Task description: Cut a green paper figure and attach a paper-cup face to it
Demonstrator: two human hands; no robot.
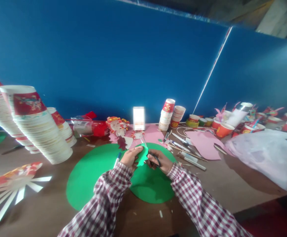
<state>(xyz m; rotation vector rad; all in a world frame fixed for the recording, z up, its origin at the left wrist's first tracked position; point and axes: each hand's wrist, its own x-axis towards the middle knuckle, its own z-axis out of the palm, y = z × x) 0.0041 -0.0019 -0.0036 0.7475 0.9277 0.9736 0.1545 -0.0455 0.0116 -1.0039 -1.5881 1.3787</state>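
Observation:
A small piece of green paper is pinched in my left hand, its fingers closed on the left edge. My right hand is closed around the dark handles of a pair of scissors, held against the right side of that piece. How far the blades reach is hard to make out. Both hands are above a large round green sheet, which lies beside another green sheet on the brown table. Left of my left hand is a marker with a blue cap.
Tall stacks of paper cups lean at the left, near a cut paper cup with splayed strips. Behind are smaller cup stacks and pink paper. Pens lie at the right, before a white plastic bag and decorated cups.

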